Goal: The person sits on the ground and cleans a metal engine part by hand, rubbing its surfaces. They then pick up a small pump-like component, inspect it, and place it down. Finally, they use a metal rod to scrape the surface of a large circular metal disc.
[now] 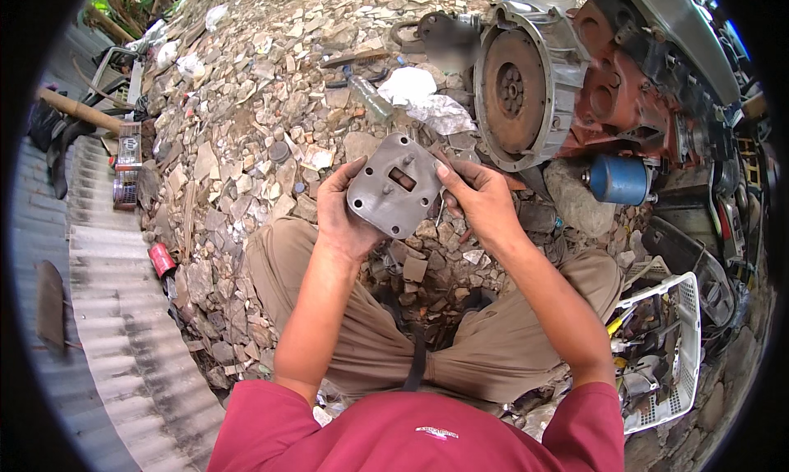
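A grey metal cover plate (376,191) with rounded corners is held up in front of me, over the gap between my knees. It has several bolt holes near its rim, a rectangular slot in the middle and two short studs on its face. My left hand (345,219) cradles it from the left and below, thumb along the left edge. At the right edge my right hand (484,194) grips it, the thumb tip on the upper right corner and the other fingers partly hidden. Grime darkens the fingers of both hands.
Rubble covers the ground, with a glass bottle (371,99) and white cloth (431,102) ahead. At right stand a red engine block (616,96), a flywheel (508,93) in its housing and a blue filter (619,180). A white crate (690,348) holds tools; corrugated sheets (117,299) lie left.
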Action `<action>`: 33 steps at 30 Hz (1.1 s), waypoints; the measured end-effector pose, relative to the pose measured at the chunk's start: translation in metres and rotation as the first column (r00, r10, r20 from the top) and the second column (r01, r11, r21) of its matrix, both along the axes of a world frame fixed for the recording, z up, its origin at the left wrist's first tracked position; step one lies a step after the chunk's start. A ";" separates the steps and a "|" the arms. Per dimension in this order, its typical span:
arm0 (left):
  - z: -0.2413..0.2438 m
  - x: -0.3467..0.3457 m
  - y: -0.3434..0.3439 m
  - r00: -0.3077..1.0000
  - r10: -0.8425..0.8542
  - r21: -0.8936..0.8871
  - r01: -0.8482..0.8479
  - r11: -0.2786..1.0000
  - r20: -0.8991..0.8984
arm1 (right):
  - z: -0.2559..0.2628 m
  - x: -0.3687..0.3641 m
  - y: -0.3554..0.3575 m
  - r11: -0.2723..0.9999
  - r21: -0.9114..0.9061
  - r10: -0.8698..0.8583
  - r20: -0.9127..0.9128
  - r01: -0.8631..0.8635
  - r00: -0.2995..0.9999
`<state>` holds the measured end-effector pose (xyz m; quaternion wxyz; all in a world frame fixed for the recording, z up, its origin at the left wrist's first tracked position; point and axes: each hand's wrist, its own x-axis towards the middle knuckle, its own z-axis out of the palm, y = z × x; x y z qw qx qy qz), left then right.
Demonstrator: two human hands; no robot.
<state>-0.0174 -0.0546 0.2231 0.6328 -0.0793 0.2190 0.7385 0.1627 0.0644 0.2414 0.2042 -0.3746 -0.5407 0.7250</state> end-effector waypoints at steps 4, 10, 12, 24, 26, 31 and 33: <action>0.037 0.013 0.010 0.999 -0.049 0.071 0.050 0.996 -0.020 | -0.010 -0.001 0.001 0.965 -0.255 -0.071 -0.054 0.055 0.996; 0.034 0.042 0.013 0.916 0.212 0.208 -0.146 0.967 -0.340 | 0.008 -0.004 -0.014 0.824 -0.555 -0.276 -0.214 0.116 0.937; 0.023 0.063 0.021 0.788 0.396 0.334 -0.256 0.907 -0.472 | 0.017 -0.005 -0.021 0.827 -0.553 -0.274 -0.236 0.103 0.932; 0.057 0.021 0.031 0.915 0.314 -0.012 -0.328 0.945 -0.253 | 0.030 0.019 -0.006 0.615 0.778 -0.066 -0.109 0.127 0.992; 0.046 0.025 0.026 0.931 0.307 0.085 -0.296 0.951 -0.196 | 0.028 0.017 -0.020 0.438 0.898 0.029 -0.052 0.034 0.998; 0.020 0.039 0.023 0.941 0.312 0.238 -0.277 0.931 -0.127 | 0.006 0.013 -0.039 0.103 0.991 0.152 0.069 -0.085 0.986; 0.021 0.042 0.023 0.937 0.322 0.235 -0.285 0.929 -0.137 | 0.008 0.018 -0.028 0.160 0.980 0.093 0.106 -0.120 0.990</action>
